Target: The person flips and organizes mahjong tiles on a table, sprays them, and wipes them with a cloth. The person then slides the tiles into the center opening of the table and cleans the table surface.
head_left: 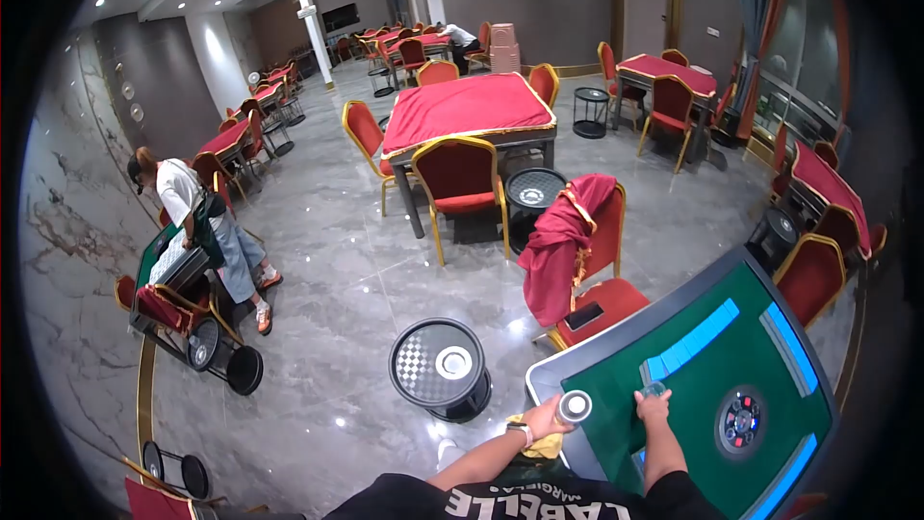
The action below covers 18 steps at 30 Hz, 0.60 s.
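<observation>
My left hand (545, 417) is closed around a can with a round whitish top (576, 406), held over the edge of the mahjong table (616, 390). A yellow cloth (542, 445) hangs beneath that hand, partly hidden by it. Over the green felt, the fingers of my right hand (654, 408) are closed on a small clear round piece, maybe a cap (656, 390). Just beyond it runs a slanting row of blue-backed mahjong tiles (688, 342). The round control panel (742, 421) lies to the right of my right hand.
A red chair (606, 308) draped with a red cloth (563, 260) stands beyond the table; a phone (581, 316) lies on its seat. A round black side stand (423, 390) is left. One person (188, 193) bends over another table; another person (462, 40) works far back.
</observation>
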Available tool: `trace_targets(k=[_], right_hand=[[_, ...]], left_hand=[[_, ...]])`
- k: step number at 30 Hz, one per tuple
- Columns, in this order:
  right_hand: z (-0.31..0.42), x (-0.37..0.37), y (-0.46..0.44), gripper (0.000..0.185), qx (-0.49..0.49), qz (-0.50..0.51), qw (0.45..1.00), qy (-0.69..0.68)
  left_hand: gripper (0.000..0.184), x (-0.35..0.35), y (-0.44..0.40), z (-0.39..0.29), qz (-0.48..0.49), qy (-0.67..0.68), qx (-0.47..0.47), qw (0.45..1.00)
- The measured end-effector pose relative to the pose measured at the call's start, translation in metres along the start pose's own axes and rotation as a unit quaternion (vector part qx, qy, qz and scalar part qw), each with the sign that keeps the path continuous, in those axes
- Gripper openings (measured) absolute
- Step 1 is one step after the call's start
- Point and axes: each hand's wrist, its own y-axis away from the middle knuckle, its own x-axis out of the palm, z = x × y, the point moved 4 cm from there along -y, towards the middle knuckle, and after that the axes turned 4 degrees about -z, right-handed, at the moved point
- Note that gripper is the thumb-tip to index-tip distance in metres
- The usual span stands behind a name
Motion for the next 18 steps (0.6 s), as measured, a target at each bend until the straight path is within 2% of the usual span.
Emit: trace_targets(k=[4, 7, 8, 9, 11, 13, 15, 16, 18], right_hand=[[-0.006, 0.017, -0.006, 0.061, -0.008, 0.003, 1.0, 0.022], [0.0, 0.018, 0.01, 0.059, -0.025, -0.028, 0.999, -0.006], [0.003, 0.024, 0.013, 0.059, -0.033, -0.034, 0.999, -0.007], [0.006, 0.029, 0.015, 0.058, -0.039, -0.038, 0.998, -0.008], [0.014, 0.032, 0.03, 0.058, -0.044, -0.054, 0.997, -0.023], [0.017, 0.047, 0.037, 0.057, -0.034, -0.059, 0.997, -0.039], [0.021, 0.043, 0.051, 0.055, -0.003, -0.029, 0.999, -0.042], [0.023, 0.043, 0.053, 0.054, 0.009, -0.016, 0.999, -0.029], [0.023, 0.045, 0.055, 0.053, 0.02, -0.023, 0.999, -0.022]], left_hand=[[0.07, 0.02, -0.008, 0.021, -0.033, 0.026, 0.029, 0.999], [0.072, 0.024, -0.009, 0.027, -0.011, 0.043, -0.004, 0.999], [0.072, 0.005, -0.001, -0.002, -0.008, 0.045, -0.02, 0.999], [0.072, 0.005, 0.0, -0.005, -0.014, 0.071, 0.011, 0.997], [0.069, 0.005, 0.003, -0.006, -0.007, 0.054, 0.007, 0.999], [0.063, 0.031, -0.002, 0.037, 0.035, 0.049, -0.01, 0.998], [0.056, 0.027, -0.002, 0.03, 0.061, 0.052, 0.03, 0.996], [0.054, 0.031, -0.004, 0.037, 0.058, 0.053, 0.017, 0.997], [0.055, 0.032, -0.007, 0.034, 0.059, 0.035, 0.038, 0.997]])
